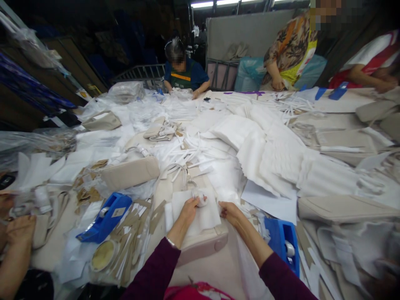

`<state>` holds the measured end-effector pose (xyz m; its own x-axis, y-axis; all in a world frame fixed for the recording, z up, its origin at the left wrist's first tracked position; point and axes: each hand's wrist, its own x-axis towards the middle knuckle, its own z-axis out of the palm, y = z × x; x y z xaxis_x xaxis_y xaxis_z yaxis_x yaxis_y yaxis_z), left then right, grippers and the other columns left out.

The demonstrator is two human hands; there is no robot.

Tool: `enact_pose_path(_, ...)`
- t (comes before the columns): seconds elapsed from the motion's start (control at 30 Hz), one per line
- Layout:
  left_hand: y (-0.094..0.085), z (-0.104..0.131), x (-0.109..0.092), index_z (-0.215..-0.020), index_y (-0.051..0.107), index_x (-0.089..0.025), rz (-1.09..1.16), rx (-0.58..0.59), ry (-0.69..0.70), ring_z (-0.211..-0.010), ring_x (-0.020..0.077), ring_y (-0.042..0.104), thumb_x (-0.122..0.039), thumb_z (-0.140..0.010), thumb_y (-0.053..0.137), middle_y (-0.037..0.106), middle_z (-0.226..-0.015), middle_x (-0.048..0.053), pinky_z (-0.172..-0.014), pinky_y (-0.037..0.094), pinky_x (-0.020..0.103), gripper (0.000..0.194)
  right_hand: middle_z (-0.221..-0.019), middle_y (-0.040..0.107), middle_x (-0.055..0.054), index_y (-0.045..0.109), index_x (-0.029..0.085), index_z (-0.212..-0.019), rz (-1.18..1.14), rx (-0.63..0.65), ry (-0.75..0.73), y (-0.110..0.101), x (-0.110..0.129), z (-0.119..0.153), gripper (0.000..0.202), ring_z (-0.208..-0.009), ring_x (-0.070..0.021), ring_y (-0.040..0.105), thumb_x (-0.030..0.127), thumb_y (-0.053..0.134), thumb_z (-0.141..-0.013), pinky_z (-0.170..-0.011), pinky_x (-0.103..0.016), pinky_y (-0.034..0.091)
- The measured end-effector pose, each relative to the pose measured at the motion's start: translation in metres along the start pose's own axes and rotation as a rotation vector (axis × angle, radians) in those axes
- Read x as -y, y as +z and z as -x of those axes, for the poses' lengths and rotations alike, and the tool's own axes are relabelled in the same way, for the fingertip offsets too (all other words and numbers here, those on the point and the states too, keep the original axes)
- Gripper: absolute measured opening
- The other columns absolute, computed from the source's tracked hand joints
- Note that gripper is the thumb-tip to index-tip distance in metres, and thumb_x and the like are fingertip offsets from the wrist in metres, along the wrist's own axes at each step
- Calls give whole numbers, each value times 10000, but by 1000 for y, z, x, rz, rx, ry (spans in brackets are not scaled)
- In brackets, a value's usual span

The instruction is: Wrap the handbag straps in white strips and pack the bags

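Note:
A beige handbag [200, 246] lies in front of me, its lower edge toward my body. A white foam sheet [210, 216] rests over it. My left hand [188, 211] is closed on a small white-wrapped piece [202, 201] above the sheet, where the bag's strap [175, 167] and a metal ring come down. What is inside the wrapping is hidden. At the sheet's right edge, my right hand [230, 211] has its fingers pinched together. Whatever lies between those fingertips is too small to make out.
Blue tape dispensers [108, 217] [283, 241] stand on both sides. A round tub [103, 255] sits front left. Stacked white foam sheets [271, 154] spread to the right. Another beige bag [131, 173] lies left. A co-worker's hand [21, 229] is at far left; several people work around the table.

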<state>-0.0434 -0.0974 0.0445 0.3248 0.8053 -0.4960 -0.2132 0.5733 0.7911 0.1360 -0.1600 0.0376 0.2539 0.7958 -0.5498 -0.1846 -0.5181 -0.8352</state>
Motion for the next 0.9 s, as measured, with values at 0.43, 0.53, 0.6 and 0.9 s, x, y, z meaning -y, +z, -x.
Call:
enact_pose_path(0.43,-4,-1,8,-728,689,-133,84,7,87,-858,238,618,-466,-541,810,698,-751,88,-960,398,383,400,-919,691,-81,665,200,-870,-32,300,-375,-2,-7,104,224,-935,-259,616,374,648,-729,-894,-397,446)
enact_pose_path(0.53,-6,0,12,-740,687,-132,99,15,103,-839,235,618,-461,-544,812,692,-742,89,-948,404,382,403,-964,698,-86,696,235,-809,185,358,-634,-7,-18,114,154,-1014,-257,604,329,576,-828,-946,-407,431)
enact_pose_path(0.6,-7,0,14,-752,684,-133,109,22,114,-827,231,617,-459,-551,809,689,-736,85,-946,407,382,402,-1013,696,-76,705,254,-844,292,362,-720,-7,-21,114,169,-1059,-235,596,268,538,-866,-971,-397,425)
enact_pose_path(0.9,-8,1,18,-741,663,-128,92,41,163,-780,223,597,-449,-564,792,678,-718,73,-904,409,379,389,-1063,553,-89,674,235,-1043,543,140,-1112,15,-26,103,393,-983,-188,564,74,360,-872,-833,-320,489)
